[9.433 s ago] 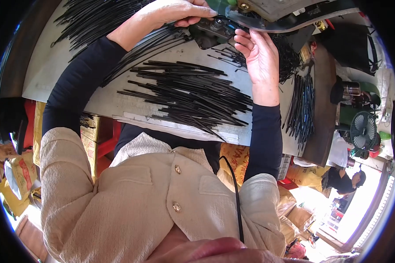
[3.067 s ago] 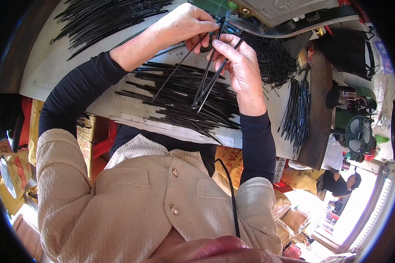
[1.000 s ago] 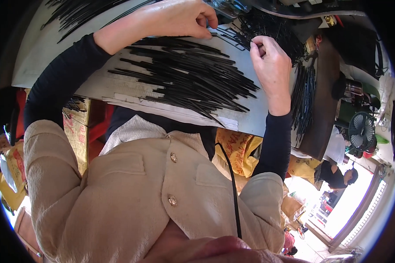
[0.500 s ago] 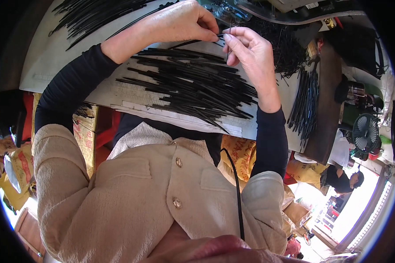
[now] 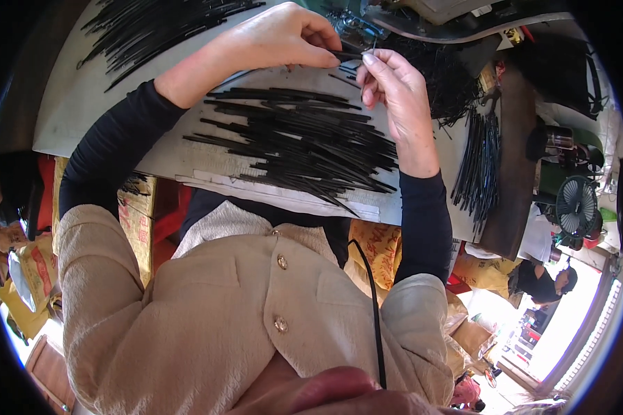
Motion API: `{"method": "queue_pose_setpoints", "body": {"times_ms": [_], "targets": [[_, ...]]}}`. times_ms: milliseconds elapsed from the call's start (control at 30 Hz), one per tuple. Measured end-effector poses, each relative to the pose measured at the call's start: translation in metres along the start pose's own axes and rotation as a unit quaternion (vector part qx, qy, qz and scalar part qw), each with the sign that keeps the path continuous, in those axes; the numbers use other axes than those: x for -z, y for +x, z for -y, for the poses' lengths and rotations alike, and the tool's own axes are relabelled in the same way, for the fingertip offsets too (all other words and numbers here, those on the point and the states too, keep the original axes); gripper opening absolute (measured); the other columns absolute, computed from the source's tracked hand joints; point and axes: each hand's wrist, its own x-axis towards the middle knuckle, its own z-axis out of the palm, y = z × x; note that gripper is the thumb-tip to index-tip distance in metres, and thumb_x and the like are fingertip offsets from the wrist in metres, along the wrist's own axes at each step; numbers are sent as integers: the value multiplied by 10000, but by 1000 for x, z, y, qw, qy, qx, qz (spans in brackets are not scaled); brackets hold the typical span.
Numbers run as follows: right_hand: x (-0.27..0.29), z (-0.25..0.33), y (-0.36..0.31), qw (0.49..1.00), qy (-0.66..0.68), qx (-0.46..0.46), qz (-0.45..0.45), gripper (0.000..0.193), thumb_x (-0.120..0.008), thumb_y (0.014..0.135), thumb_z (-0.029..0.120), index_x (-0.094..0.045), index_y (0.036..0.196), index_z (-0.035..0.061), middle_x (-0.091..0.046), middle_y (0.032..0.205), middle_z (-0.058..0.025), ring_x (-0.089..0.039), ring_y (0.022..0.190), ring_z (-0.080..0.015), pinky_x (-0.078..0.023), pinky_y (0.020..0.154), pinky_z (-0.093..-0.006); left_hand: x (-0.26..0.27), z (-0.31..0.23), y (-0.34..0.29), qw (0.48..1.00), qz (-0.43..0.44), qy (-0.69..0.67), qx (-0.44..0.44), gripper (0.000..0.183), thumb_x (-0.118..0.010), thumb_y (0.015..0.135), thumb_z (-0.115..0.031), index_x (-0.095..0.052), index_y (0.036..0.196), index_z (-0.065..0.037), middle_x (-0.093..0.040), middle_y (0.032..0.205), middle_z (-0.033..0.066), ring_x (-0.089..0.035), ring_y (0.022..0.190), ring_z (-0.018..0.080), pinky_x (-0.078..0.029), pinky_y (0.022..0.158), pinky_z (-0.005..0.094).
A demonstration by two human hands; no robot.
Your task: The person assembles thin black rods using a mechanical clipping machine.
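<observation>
At the far side of the table, my two hands work close together on a thin black strip (image 5: 349, 57). My left hand (image 5: 287, 38) pinches it between thumb and fingers. My right hand (image 5: 394, 86) is closed on its other end, thumb against forefinger, with the other fingers curled. A thin sliver stands up by the right fingertips, too small to name. Below my hands lies a loose pile of black strips (image 5: 304, 138), mostly lying crosswise. A second pile of black strips (image 5: 152, 31) spreads beyond my left forearm.
A bundle of black strips (image 5: 476, 162) lies at the table's right, beside a dark brown board (image 5: 512, 166). Black scraps (image 5: 453, 79) heap up behind my right hand. A small fan (image 5: 576, 207) and another person (image 5: 541, 282) are farther right. Yellow sacks (image 5: 375, 245) sit below the table edge.
My right hand has shifted slightly right and away from the left. More of the strip shows between them. The piles look the same.
</observation>
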Motion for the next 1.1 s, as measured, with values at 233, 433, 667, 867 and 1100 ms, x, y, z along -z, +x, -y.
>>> {"method": "queue_pose_setpoints", "body": {"times_ms": [233,433,667,867,1100], "targets": [[-2,4,-5,1000,14,-5,-20,205,-604,865,205,-567,897,6,-589,690,-55,-518,486,-74,-404,439,-185,0,5,-1,910,-54,-382,155,294,-665,819,-220,-639,1046,-35,-649,875,48,-581,748,76,-484,580,196],[-1,1,-4,1000,13,-12,-13,201,-602,866,201,-561,904,8,-588,697,-53,-517,488,-69,-398,442,-179,-3,1,-2,908,-72,-383,151,344,-692,789,-279,-650,971,10,-647,914,94,-612,753,118,-516,593,219],[2,1,-6,999,12,-8,-30,200,-598,869,196,-555,914,5,-587,695,-55,-510,476,-69,-398,437,-180,1,6,-4,920,-51,-360,150,306,-644,823,-265,-644,975,1,-651,882,87,-636,770,130,-530,593,227],[4,-1,-7,999,20,-36,-24,182,-598,868,184,-562,909,10,-588,691,-55,-508,468,-67,-394,423,-183,0,2,-2,900,-110,-391,155,284,-623,835,-251,-646,967,-1,-646,875,80,-623,738,116,-533,584,229],[-8,0,-11,993,43,-86,63,180,-600,867,188,-573,909,16,-599,702,-45,-517,488,-65,-408,436,-178,-2,10,-3,902,-115,-381,169,291,-635,847,-312,-662,994,-62,-630,831,28,-606,759,76,-504,584,197]]}}
